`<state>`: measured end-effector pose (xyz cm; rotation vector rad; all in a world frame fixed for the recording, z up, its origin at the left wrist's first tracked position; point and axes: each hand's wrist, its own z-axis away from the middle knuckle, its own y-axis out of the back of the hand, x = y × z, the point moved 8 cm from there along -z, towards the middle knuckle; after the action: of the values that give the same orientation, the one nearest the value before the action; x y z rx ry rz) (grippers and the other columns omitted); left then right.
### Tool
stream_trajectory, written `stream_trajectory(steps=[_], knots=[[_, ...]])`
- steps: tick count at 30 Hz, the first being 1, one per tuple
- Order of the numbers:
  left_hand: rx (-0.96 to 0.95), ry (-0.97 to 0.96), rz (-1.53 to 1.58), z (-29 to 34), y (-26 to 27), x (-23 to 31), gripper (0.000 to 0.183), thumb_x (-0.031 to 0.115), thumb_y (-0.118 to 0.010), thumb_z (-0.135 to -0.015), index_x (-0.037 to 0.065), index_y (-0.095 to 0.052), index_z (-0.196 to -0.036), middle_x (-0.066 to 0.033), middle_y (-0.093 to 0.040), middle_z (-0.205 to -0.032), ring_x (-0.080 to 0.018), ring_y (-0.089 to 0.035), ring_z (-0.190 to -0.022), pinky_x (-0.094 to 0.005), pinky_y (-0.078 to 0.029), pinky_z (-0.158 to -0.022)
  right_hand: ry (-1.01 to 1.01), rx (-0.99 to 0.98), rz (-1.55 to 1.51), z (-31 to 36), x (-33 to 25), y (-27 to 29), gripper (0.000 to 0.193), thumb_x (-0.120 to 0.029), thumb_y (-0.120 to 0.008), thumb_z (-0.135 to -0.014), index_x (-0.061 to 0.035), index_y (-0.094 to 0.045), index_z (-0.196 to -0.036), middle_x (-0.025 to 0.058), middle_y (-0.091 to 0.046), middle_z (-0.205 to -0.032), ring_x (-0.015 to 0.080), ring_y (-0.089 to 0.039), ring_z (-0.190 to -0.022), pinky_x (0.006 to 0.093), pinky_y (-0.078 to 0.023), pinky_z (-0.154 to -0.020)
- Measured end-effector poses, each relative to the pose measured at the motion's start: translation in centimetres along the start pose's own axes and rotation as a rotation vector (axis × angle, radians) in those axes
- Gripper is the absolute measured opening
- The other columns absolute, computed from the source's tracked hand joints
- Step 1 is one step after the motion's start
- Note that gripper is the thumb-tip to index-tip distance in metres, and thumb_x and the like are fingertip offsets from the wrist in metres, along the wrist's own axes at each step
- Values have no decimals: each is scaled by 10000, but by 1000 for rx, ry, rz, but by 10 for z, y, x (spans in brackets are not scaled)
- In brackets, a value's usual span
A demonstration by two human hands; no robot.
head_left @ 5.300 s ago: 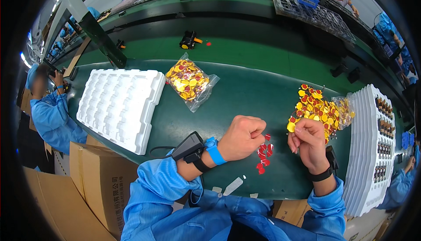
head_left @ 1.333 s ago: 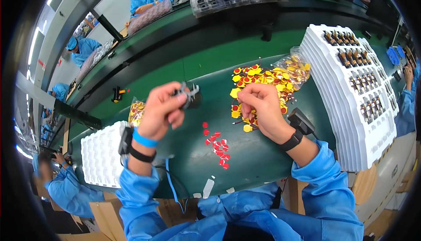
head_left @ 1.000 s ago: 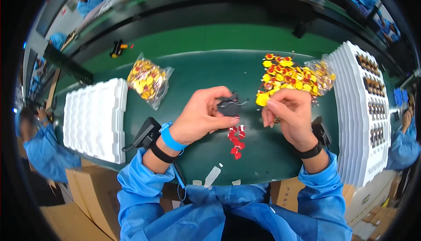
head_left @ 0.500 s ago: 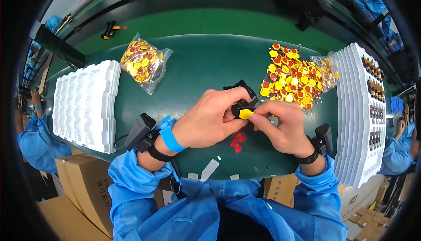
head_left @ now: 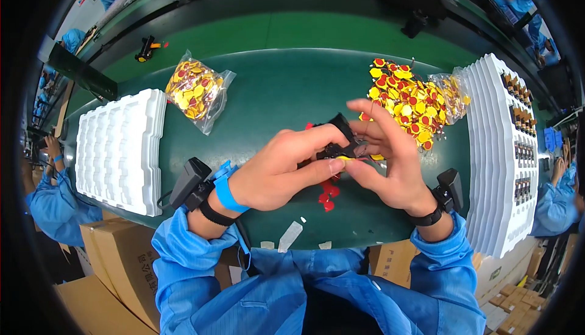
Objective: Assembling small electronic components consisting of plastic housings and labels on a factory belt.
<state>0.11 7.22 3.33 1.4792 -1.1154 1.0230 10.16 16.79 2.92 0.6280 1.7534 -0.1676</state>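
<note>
A small black plastic part (head_left: 332, 151) with a loop-shaped end is between my hands above the middle of the table. My left hand (head_left: 280, 167) grips it from the left, thumb on top. Along its near edge shows a sliver of a yellow piece (head_left: 344, 158), with both thumbs against it. My right hand (head_left: 393, 167) has its thumb at this piece and its lower fingertips at the black part, near thin reddish wires. The right index finger is lifted away. Several red discs (head_left: 328, 196) lie just below the hands, partly hidden.
Right of the hands spreads a pile of yellow and red pieces (head_left: 405, 100), beside a clear bag (head_left: 451, 94). Another filled bag (head_left: 198, 94) lies left. White trays stand left (head_left: 116, 152) and right (head_left: 487, 152). A black device (head_left: 145, 49) sits far left. Co-workers are around.
My right index finger has lifted off the yellow piece and spread upward. My left thumb has moved onto that piece, which now shows only as a sliver.
</note>
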Motion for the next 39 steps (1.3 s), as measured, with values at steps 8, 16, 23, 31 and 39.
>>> stream_trajectory(steps=[8,16,23,31,39], knots=[[38,176,238,3,-7,-16,174,124,-622,-971,-7,-592,-1082,-23,-581,-763,-60,-480,-617,-229,-359,-536,169,-39,11,4,-2,2,557,-77,-767,-772,55,-555,-1270,111,-703,-900,142,-714,-774,284,-590,-745],[59,176,317,1,-12,-22,178,167,-610,-990,8,-568,-1058,25,-478,-720,-31,-408,-639,-226,-320,-548,148,11,81,1,-3,5,504,-67,-768,-757,64,-592,-1211,105,-706,-848,144,-722,-741,266,-592,-689],[112,160,205,3,-9,-17,157,170,-588,-999,25,-551,-1045,-7,-500,-740,-44,-426,-637,-242,-346,-551,203,33,82,0,-6,6,554,-95,-812,-707,54,-606,-1199,108,-702,-848,147,-720,-757,271,-590,-715],[139,82,45,6,-16,-12,151,168,-584,-997,23,-549,-1022,-22,-527,-724,-52,-441,-622,-244,-346,-540,307,64,259,8,-13,4,581,-114,-821,-650,49,-619,-1170,87,-671,-786,143,-693,-678,241,-539,-641],[196,-20,655,-3,12,-24,296,253,-598,-960,1,-526,-1097,-61,-579,-729,-129,-539,-540,-275,-446,-540,276,139,-10,3,-13,22,596,-60,-835,-674,5,-595,-1216,153,-669,-1099,194,-707,-934,313,-558,-775]])
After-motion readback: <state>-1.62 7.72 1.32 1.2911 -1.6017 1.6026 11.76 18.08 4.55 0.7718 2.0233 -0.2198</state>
